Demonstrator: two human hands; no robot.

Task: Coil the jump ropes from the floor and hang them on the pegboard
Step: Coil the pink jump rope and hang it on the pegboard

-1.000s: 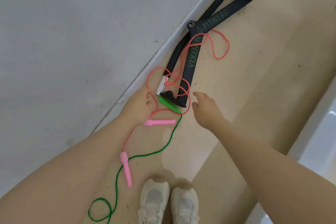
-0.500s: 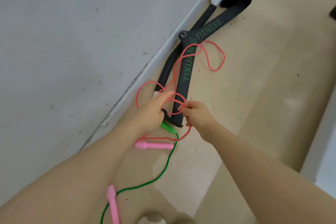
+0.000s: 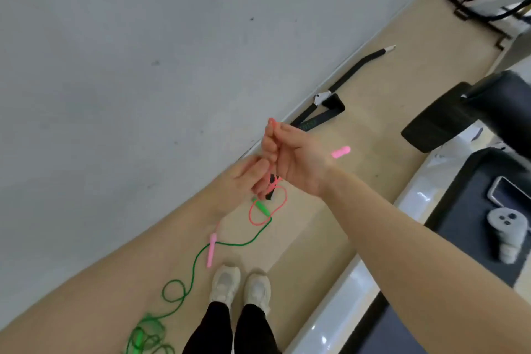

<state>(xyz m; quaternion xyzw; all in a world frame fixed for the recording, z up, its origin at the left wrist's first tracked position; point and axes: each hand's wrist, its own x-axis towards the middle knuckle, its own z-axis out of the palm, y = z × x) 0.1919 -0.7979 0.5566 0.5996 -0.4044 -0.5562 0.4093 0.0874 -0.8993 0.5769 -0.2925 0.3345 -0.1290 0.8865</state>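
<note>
My right hand (image 3: 290,158) is raised in front of me with its fingers curled round the red cord of the pink-handled jump rope (image 3: 265,211). Just below it, my left hand (image 3: 250,178) pinches the same cord. One pink handle (image 3: 341,152) swings in the air to the right of my wrist; the other pink handle (image 3: 211,250) hangs by my left forearm. A loop of red cord dangles under the hands. The green jump rope (image 3: 230,244) lies on the floor, its green handle (image 3: 262,206) near the wall and its far end piled at the lower left.
A black fitness bar and strap (image 3: 324,113) lie on the floor along the grey wall. Black gym equipment (image 3: 448,112) stands at the right. A dark mat holds a phone (image 3: 508,192) and a grey controller (image 3: 505,236). My white shoes (image 3: 241,287) stand below.
I have stood up, lifting the red cord off the floor with both hands. One pink handle has swung up to the right. The green rope still lies on the floor.
</note>
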